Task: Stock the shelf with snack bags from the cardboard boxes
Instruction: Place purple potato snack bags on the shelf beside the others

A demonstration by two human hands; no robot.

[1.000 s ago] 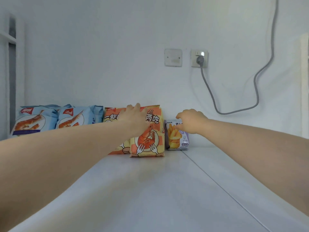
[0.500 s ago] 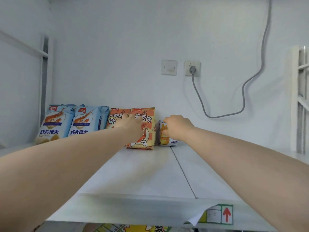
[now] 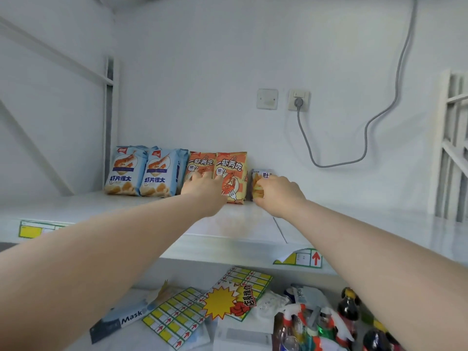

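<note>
On the white shelf [image 3: 243,224] a row of snack bags stands against the back wall: two blue prawn-cracker bags [image 3: 141,171], two orange shrimp bags [image 3: 230,165] and a small purple fries bag [image 3: 264,174] at the right end. My left hand [image 3: 203,184] rests against the fronts of the orange bags, fingers fairly straight. My right hand [image 3: 277,191] has its fingers curled round the lower front of the purple fries bag. Both forearms reach in from the bottom corners. No cardboard box is in view.
A wall socket [image 3: 298,100] with a grey cable [image 3: 367,127] hangs above the shelf's right part. White shelf uprights [image 3: 453,148] stand at right. The lower shelf holds price-label sheets [image 3: 202,310], a mask box [image 3: 126,319], dark bottles [image 3: 348,310] and spray bottles [image 3: 293,323].
The camera has pulled back and tilted down, so the shelf's front edge and lower shelf now show. Both hands stay at the orange bags and the purple bag.
</note>
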